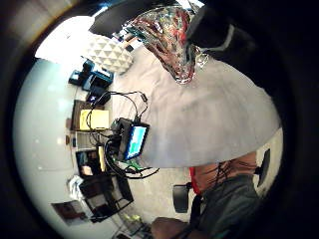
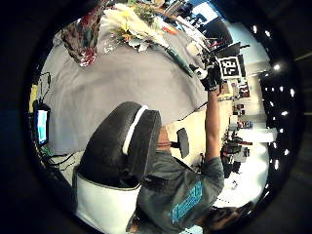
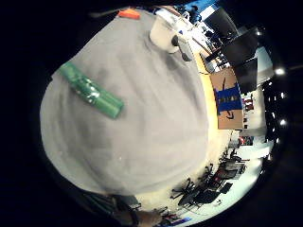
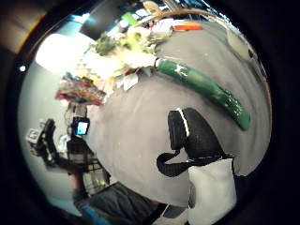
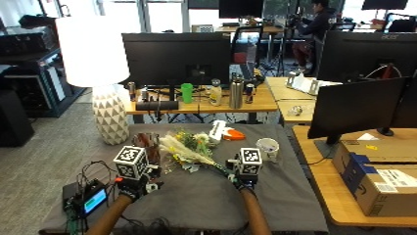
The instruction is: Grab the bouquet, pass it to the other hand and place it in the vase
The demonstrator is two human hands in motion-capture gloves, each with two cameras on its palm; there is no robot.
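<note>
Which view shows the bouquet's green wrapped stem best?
The right thumb side palm view: the green wrapped stem lies whole on the grey tablecloth, joined to the flowers. The right little finger view shows the stem alone; the outside view mostly hides it.

Little lettering could be read. On the black monitor (image 5: 391, 54) at the far right of the outside view, small pale lettering sat at the upper right corner of its back, seemingly "acer", though too small to be sure. Below that monitor, the brown cardboard box (image 5: 380, 177) bore a white label (image 5: 390, 188) with print too fine to read. The small black device's lit blue screen (image 5: 95, 200) showed nothing legible.
</note>
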